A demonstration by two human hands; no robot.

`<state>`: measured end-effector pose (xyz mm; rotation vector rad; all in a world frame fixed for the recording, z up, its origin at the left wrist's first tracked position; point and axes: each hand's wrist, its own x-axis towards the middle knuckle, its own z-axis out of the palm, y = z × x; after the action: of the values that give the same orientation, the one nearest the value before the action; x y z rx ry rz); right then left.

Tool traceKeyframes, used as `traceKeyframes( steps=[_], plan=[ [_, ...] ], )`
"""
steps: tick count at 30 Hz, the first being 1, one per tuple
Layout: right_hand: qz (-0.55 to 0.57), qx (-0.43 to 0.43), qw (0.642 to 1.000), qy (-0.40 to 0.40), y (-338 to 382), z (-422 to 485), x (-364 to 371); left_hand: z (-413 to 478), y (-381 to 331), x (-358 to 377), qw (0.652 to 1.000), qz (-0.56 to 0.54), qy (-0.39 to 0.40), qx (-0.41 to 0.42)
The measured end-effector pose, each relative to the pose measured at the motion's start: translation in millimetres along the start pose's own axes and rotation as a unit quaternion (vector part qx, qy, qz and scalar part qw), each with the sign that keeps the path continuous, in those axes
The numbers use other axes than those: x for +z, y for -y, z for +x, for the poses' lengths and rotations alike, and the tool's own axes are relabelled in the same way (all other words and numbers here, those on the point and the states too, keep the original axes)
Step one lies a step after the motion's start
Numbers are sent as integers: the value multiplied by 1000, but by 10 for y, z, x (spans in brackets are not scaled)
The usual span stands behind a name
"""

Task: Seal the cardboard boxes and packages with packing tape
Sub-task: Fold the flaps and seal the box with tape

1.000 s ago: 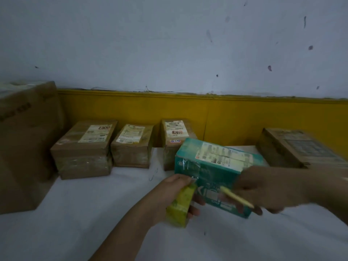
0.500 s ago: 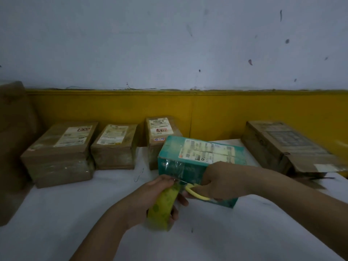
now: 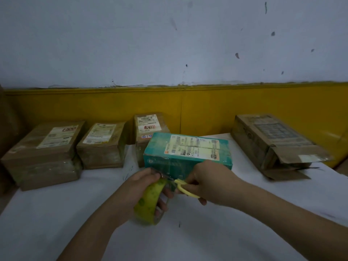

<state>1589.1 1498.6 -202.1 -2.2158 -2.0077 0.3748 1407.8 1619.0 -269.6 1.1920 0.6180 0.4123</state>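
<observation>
A teal box (image 3: 188, 153) with a white shipping label lies on the white table (image 3: 56, 213) in front of me. My left hand (image 3: 139, 187) grips a yellow-green roll of packing tape (image 3: 148, 202) just below the box's near left corner. A strip of clear tape runs from the roll up to the box. My right hand (image 3: 207, 183) holds yellow-handled scissors (image 3: 182, 187), their blades at the tape between roll and box.
Three taped brown parcels (image 3: 45, 153) (image 3: 101, 146) (image 3: 148, 129) stand along the yellow wall panel at the back left. A larger brown carton (image 3: 267, 144) with an open flap lies at the right. A big cardboard box edge shows at far left.
My right hand brought the scissors left to the tape by the roll. The teal box settled flatter, and the view shifted right.
</observation>
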Motion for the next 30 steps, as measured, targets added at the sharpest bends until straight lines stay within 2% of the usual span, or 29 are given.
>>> traceKeyframes(
  steps=[2,7,12,15,17,21,24,27,30],
  plan=[
    [-19,-2,999,-35,-27,-63,121,2,-10,-2,1000,24,-2,19],
    [33,17,996,-86,-107,-191,277,-23,-43,22,996,82,6,39],
    [109,-17,993,-39,-179,-263,183,-52,-81,44,989,128,-47,59],
    [140,10,990,-4,-333,-433,111,-99,-143,12,991,117,-37,49],
    [108,42,993,16,-400,-542,202,-128,-160,43,992,115,-14,50],
    [-84,77,992,48,-353,-580,467,-138,-121,175,990,135,28,43],
    [-76,65,991,94,-320,-551,404,-160,-127,179,986,158,59,16],
    [-78,89,992,35,-207,-441,229,-177,-169,132,990,136,44,19],
    [-163,34,978,-122,-13,-301,95,-166,-185,135,993,112,10,26]
  ],
)
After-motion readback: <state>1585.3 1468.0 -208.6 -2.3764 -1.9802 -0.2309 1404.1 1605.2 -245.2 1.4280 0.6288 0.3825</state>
